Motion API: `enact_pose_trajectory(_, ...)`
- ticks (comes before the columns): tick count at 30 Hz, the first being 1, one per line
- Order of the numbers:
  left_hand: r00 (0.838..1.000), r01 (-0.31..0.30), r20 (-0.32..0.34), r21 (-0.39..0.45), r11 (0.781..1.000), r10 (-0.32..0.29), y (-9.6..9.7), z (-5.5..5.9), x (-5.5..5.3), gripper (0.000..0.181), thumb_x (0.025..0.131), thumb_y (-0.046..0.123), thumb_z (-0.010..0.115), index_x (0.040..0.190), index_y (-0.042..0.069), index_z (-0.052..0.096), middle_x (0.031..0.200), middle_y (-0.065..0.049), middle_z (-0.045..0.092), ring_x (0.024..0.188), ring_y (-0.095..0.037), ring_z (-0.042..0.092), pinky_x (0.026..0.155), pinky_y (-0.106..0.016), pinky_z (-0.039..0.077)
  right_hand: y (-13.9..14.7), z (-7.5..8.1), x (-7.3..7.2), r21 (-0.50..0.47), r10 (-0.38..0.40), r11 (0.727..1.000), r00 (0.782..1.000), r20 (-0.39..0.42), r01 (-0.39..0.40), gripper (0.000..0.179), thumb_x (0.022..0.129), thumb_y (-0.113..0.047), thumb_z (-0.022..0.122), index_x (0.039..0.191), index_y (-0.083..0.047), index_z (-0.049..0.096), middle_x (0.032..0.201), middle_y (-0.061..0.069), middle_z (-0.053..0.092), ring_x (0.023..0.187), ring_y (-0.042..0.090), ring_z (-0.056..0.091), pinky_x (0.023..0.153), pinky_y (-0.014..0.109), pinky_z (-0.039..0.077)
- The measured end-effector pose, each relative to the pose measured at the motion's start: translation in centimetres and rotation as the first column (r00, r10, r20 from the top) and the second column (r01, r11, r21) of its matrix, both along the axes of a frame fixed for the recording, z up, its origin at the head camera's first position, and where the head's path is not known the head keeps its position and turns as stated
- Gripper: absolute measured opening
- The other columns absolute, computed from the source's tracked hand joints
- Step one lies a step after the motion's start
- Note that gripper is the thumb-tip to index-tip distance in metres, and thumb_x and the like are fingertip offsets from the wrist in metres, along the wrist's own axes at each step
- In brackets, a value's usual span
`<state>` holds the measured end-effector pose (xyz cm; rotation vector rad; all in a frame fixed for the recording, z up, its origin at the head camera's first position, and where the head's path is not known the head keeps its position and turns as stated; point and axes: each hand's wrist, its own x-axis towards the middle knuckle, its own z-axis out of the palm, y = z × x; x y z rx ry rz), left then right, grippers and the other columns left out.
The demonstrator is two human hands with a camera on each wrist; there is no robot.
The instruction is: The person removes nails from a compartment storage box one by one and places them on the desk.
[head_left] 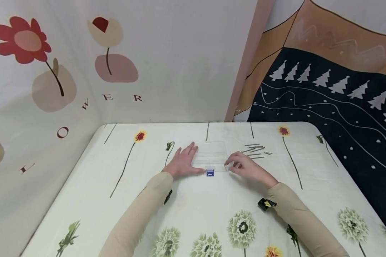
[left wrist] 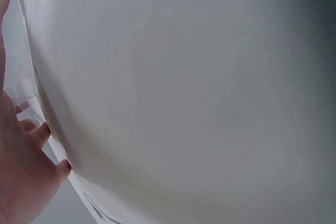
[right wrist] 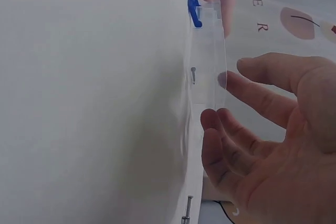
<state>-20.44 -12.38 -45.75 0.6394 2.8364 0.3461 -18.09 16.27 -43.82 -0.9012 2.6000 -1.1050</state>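
A clear plastic compartment box (head_left: pixel 209 155) with a blue latch (head_left: pixel 210 172) lies on the table. My left hand (head_left: pixel 184 163) spreads along its left side, fingers extended, thumb reaching to the front beside the latch. At the box's right front corner is my right hand (head_left: pixel 244 167), its fingers loosely bent. In the right wrist view the index fingertip is at the clear wall, and the thumb stands apart from it, with nothing visible between them. A small nail or screw (right wrist: pixel 193 75) shows through the front wall of the box.
Several loose nails (head_left: pixel 254 148) lie right of the box, beyond my right hand. The table (head_left: pixel 193 207) has a white cloth with printed flowers. A hanging fabric (head_left: pixel 186 71) stands behind and to the left, a dark tree-patterned one (head_left: pixel 308 96) to the right.
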Motion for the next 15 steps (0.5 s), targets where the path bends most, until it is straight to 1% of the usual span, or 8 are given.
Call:
enact_pose_trajectory(3,1.0,0.001,-0.002,0.008,1.0,-0.001,0.0,0.0,0.0,0.108,0.078,0.075,0.055,0.155,0.008,0.019,0.161,-0.01,0.006,0.146,-0.022,0.008,0.116,-0.048,0.006,-0.3,0.0,0.1,0.052,-0.007,0.999,1.0,0.005,0.006,0.018,0.091,-0.007,0.063,0.108,-0.004,0.07,0.119,0.017,0.05,0.094,0.024,0.058,0.079,0.037,0.051)
enact_pose_trajectory(6,1.0,-0.002,0.002,0.008,1.0,0.002,-0.1,0.1,0.0,0.108,0.078,0.075,0.055,0.155,0.008,0.019,0.161,-0.01,0.006,0.146,-0.022,0.009,0.116,-0.048,0.005,-0.6,0.1,0.2,0.105,-0.015,0.994,1.0,0.016,0.013,0.02,0.09,-0.012,0.066,0.108,-0.005,0.071,0.121,0.015,0.046,0.098,0.025,0.058,0.082,0.037,0.05)
enact_pose_trajectory(9,1.0,-0.003,0.007,0.008,1.0,0.003,-0.1,0.1,0.0,0.109,0.078,0.076,0.055,0.155,0.009,0.019,0.161,-0.009,0.005,0.146,-0.022,0.008,0.116,-0.048,0.005,-0.8,0.0,0.3,0.139,-0.035,0.99,0.999,0.013,0.033,0.02,0.089,-0.014,0.067,0.108,-0.007,0.071,0.121,0.012,0.045,0.099,0.024,0.058,0.084,0.037,0.05)
enact_pose_trajectory(12,1.0,-0.002,0.006,0.013,1.0,0.001,-0.1,0.1,0.1,0.108,0.078,0.076,0.055,0.155,0.009,0.019,0.161,-0.009,0.006,0.146,-0.021,0.007,0.116,-0.048,0.005,-1.0,0.1,0.4,0.156,-0.048,0.987,0.999,-0.015,0.05,0.018,0.089,-0.014,0.068,0.105,-0.008,0.072,0.12,0.011,0.046,0.099,0.024,0.059,0.083,0.038,0.05)
enact_pose_trajectory(15,1.0,-0.002,0.003,0.017,1.0,0.002,-0.1,0.0,0.0,0.109,0.077,0.076,0.055,0.155,0.009,0.019,0.161,-0.009,0.006,0.146,-0.021,0.007,0.116,-0.048,0.005,-1.3,0.1,0.5,0.167,-0.061,0.984,0.996,-0.057,0.07,0.014,0.088,-0.013,0.067,0.1,-0.008,0.073,0.118,0.011,0.047,0.096,0.024,0.059,0.079,0.036,0.051)
